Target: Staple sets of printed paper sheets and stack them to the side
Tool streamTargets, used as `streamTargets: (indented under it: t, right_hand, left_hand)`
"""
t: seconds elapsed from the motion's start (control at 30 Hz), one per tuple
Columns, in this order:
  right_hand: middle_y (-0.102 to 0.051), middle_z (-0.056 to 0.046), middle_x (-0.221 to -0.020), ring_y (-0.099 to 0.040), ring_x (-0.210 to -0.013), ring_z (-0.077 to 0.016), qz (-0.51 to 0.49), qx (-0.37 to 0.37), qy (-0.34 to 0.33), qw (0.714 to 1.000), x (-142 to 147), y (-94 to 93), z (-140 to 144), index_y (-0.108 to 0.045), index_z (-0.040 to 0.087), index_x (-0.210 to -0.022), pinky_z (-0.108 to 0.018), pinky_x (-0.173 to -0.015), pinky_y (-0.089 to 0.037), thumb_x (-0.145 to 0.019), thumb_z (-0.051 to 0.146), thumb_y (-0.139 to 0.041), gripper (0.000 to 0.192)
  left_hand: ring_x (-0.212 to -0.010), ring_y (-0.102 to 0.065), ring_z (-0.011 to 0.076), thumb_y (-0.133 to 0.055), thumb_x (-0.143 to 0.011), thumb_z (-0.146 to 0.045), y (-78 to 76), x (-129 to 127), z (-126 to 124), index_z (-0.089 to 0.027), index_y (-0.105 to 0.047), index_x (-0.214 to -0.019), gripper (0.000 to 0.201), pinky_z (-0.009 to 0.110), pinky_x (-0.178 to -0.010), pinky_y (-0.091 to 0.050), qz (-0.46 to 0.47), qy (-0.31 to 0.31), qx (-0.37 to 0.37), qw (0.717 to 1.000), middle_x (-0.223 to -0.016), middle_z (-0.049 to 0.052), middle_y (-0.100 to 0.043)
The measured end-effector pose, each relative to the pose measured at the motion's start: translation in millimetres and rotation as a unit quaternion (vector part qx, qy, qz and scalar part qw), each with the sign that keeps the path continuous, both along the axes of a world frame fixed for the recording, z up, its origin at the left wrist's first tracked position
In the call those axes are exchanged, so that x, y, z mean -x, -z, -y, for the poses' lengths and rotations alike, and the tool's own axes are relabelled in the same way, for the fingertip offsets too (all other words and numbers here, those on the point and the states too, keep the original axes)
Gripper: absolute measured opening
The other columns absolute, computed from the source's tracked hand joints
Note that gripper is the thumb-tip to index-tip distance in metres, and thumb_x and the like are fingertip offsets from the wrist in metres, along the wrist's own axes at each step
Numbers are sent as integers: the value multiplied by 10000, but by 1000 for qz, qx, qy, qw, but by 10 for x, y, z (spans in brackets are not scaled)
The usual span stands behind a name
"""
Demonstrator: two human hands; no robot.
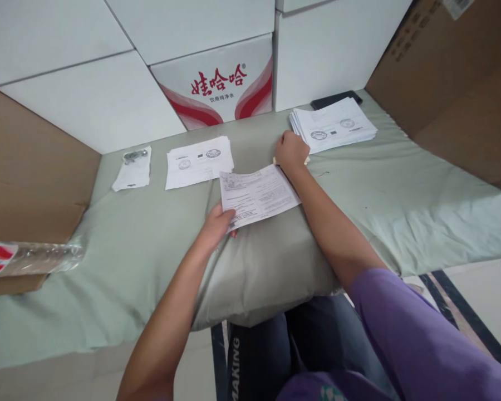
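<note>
The left hand (216,223) gripped the near left corner of a printed sheet (256,195), thumb on top and fingers beneath. The sheet lay tilted on a raised, cushion-like hump under the pale green cloth (401,200) that covered the worktop. The right hand (291,150) was closed into a loose fist at the sheet's far right corner, resting on the cloth with something small and yellowish (305,161) just showing under it; whether it held that item could not be told.

Just beyond the right hand lay a thick stack of stamped forms (338,123), with a dark phone (336,99) touching its far edge. To the left of the held sheet sat a thinner pile of forms (198,161), and further left a small slip of paper (132,170) with a metal clip (134,155) on it. White cartons stood along the back, one printed in red (219,83). Brown cardboard (455,83) leaned at the right, and a plastic-wrapped roll (33,257) lay at the left edge.
</note>
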State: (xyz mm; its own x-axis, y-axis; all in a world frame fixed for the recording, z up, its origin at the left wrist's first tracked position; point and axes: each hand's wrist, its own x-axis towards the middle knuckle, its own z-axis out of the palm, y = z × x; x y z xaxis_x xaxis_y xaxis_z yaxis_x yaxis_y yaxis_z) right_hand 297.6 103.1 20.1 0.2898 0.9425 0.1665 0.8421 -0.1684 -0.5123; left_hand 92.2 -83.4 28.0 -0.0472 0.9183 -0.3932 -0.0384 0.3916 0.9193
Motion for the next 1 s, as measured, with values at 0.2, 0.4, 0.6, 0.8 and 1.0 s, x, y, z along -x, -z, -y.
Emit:
streamTargets:
  t: [0.2,0.4,0.6,0.8,1.0]
  right_hand:
    - [-728,-199,-1075,-689,-1070,-338,3,11,0,1000,33,68,-57,-690,164,-1192,-473,-905,-470,-1060,381,-347,427]
    - [-731,-224,-1111,-694,-1105,-327,87,64,-62,992,129,-32,-22,-661,131,-1240,-491,-984,-424,-1021,190,-379,362]
    - [-721,-238,-1139,-674,-1139,-332,120,74,-89,986,199,-77,-41,-668,122,-1225,-492,-1016,-378,-986,118,-372,380]
    - [-715,-209,-1151,-687,-1050,-305,56,65,-91,992,87,-79,2,-621,161,-1274,-400,-871,-462,-979,97,-343,411]
    - [-713,-136,-1050,-653,-973,-258,-24,-23,-41,999,78,-58,79,-622,198,-1231,-350,-854,-456,-1042,198,-322,355]
  left_hand:
    - [-471,-547,122,-642,-757,-100,43,17,24,-173,-673,-1172,423,218,-364,-417,8,14,-11,1000,-797,37,-721]
    - [-434,-541,123,-649,-773,-116,52,29,11,-165,-652,-1141,371,243,-350,-429,-7,14,-2,1000,-786,33,-710]
    - [-395,-532,118,-656,-773,-102,22,31,15,-167,-649,-1058,292,242,-347,-419,12,15,4,1000,-728,16,-682]
    - [-403,-535,128,-651,-765,-122,73,46,12,-175,-641,-1059,298,244,-348,-420,-5,6,-8,1000,-707,13,-677]
    - [-348,-480,131,-652,-762,-238,179,132,-58,-177,-661,-1015,260,235,-326,-361,-64,33,-35,997,-554,-10,-610]
